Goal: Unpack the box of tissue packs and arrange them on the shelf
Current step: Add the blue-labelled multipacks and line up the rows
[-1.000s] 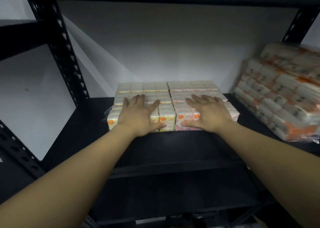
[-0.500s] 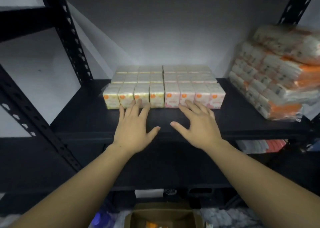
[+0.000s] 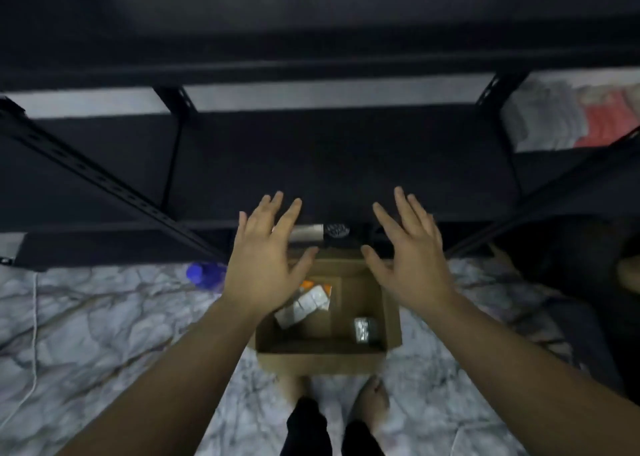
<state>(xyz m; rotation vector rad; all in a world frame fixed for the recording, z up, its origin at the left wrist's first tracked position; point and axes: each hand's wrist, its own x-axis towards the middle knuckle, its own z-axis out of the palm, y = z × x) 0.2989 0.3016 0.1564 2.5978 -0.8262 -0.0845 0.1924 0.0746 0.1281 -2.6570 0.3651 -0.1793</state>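
Both hands hang in the air over an open cardboard box (image 3: 328, 358) that sits on the marble-patterned floor (image 3: 104, 334) in front of a dark metal shelf (image 3: 329, 164). The left hand (image 3: 265, 265) has its fingers (image 3: 277, 209) spread straight and loose, holding nothing; the right hand (image 3: 410, 261) mirrors it, its fingers (image 3: 401, 206) fanned apart and equally empty. Below and between the two palms, inside the box, a tissue pack (image 3: 304, 303) with white wrapping and an orange end lies tilted toward the left wall, partly hidden under the left hand. Nearer the right wrist, in the box's right corner, sits a small grey bundle (image 3: 363, 329), too blurred to say what it is. Beyond the left hand's little finger a blue bottle cap or bottle (image 3: 204, 273) rests on the floor by the shelf's foot. Far past the right fingertips, up at the right edge, stacked pink and white packs (image 3: 571, 116) lie on a neighbouring shelf level. Bare feet (image 3: 370, 396) stand just behind the box
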